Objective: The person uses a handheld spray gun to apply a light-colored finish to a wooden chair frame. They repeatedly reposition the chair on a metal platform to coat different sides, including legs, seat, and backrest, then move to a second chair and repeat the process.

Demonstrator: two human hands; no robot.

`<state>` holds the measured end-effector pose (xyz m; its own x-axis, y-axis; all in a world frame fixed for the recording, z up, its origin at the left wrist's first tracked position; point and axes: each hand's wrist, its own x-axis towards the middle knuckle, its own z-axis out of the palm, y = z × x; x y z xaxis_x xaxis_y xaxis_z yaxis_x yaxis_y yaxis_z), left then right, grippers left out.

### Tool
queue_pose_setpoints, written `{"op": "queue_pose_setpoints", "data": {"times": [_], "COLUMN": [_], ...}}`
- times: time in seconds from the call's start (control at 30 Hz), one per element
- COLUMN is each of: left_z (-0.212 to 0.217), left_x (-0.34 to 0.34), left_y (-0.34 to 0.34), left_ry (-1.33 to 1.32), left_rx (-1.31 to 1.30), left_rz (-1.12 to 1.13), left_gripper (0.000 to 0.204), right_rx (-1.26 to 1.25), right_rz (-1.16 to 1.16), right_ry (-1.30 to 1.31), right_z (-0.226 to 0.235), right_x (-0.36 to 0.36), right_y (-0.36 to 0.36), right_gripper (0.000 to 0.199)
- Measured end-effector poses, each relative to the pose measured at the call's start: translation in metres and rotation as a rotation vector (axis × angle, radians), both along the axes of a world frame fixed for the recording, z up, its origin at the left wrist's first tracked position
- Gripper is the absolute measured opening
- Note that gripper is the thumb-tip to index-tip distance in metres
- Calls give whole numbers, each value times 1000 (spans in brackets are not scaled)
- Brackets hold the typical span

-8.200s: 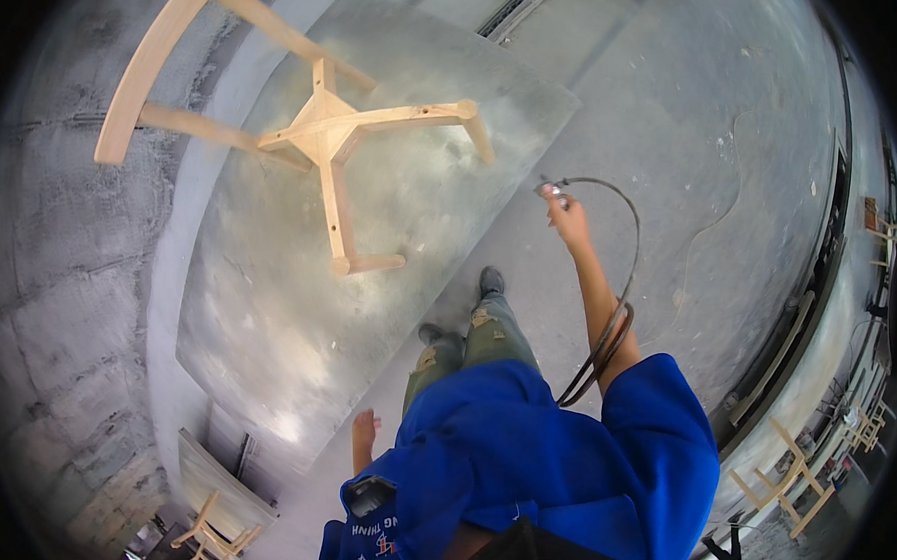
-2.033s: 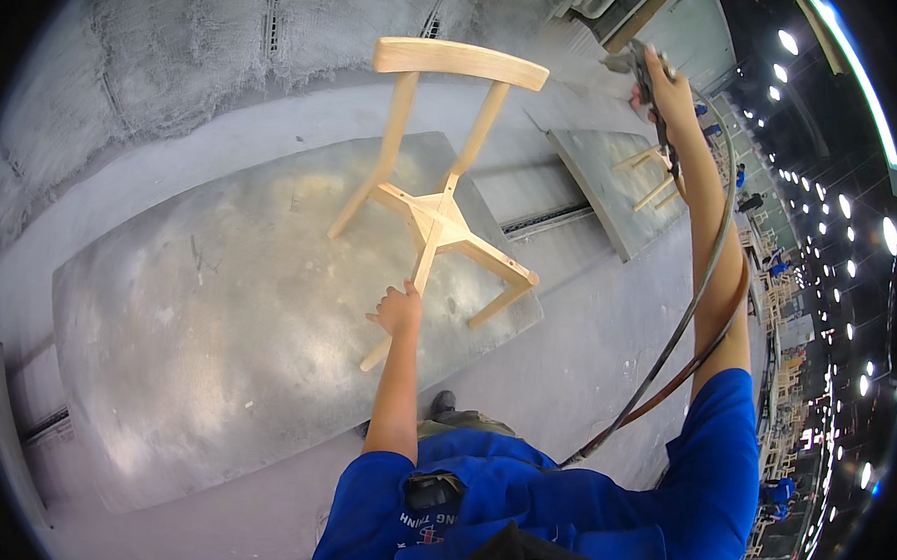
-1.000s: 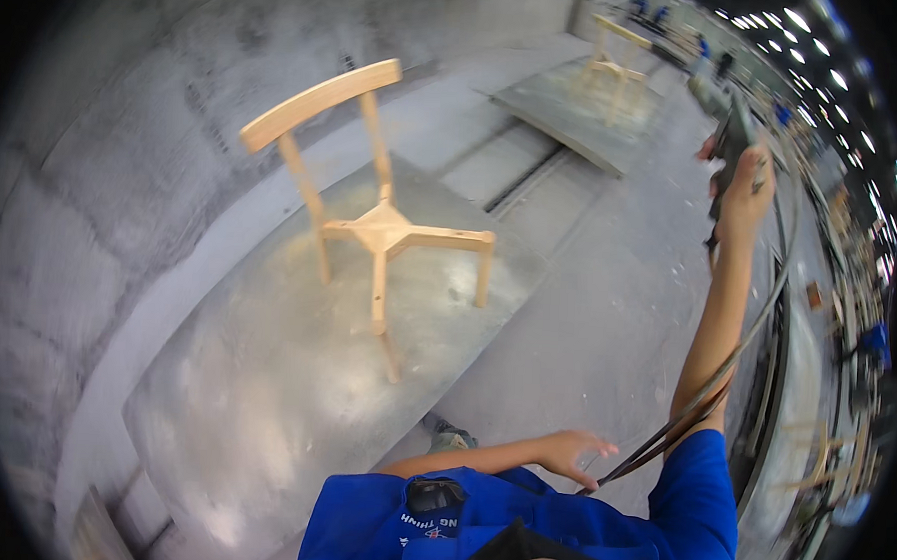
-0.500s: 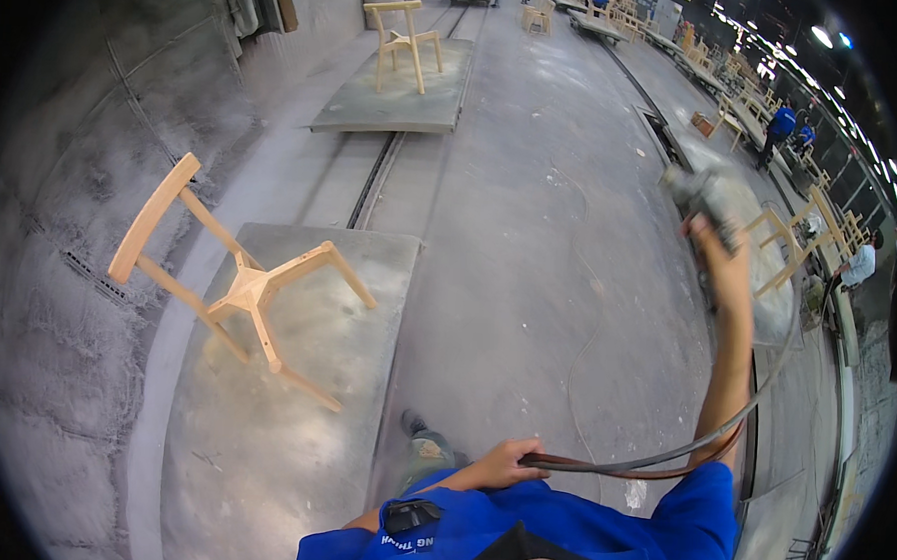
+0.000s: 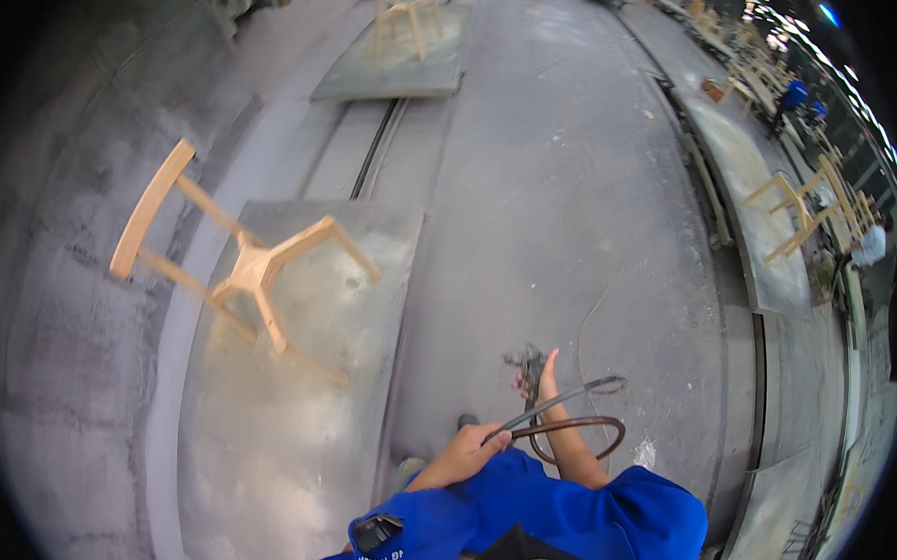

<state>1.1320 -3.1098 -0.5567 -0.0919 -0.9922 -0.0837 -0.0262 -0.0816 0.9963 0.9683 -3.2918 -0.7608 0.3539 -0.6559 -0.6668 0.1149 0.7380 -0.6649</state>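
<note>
Down at the right hand (image 5: 541, 376) first: it is closed around a small grey spray gun (image 5: 528, 364), held low over the concrete floor (image 5: 573, 185); the hand hides most of the gun's grip, so we only see its dark metal head and nozzle poking out to the left. The right forearm reaches forward from the blue sleeve (image 5: 639, 509), elbow bent. The left hand (image 5: 481, 444) sits closer to the body, fingers pinched on the hose (image 5: 572, 426), a dark brownish line that curls in a loop just right of both hands; where it runs after that, we cannot make out.

Further out on our left, a pale wooden chair frame (image 5: 239, 266) stands on a grey, dusty metal platform (image 5: 292, 423), tilted in the view, curved backrest to the far left, legs splayed, no seat panel showing. It is well apart from both hands. Beyond, another frame (image 5: 405, 18) rests on a second platform (image 5: 397, 73), and more frames (image 5: 802, 200) line the right side, small and blurred near the rim.
</note>
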Motion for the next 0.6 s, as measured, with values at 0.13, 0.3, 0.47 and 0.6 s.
{"op": "queue_pose_setpoints", "data": {"times": [0.13,0.3,0.47,0.6], "left_z": [1,5,2,-7], "left_x": [30,60,77,86], "left_y": [28,70,102,125], "left_ry": [-23,-49,28,-42], "left_rx": [83,154,153,57], "left_rz": [43,134,276,388], "left_gripper": [45,46,46,44], "right_rx": [-146,-113,-65,-110], "right_rz": [-14,-150,-80,35], "right_ry": [-120,-439,-167,31], "right_z": [21,69,61,52], "right_x": [71,151,197,211], "right_y": [-21,-42,-18,23], "right_gripper": [97,97,95,95]}}
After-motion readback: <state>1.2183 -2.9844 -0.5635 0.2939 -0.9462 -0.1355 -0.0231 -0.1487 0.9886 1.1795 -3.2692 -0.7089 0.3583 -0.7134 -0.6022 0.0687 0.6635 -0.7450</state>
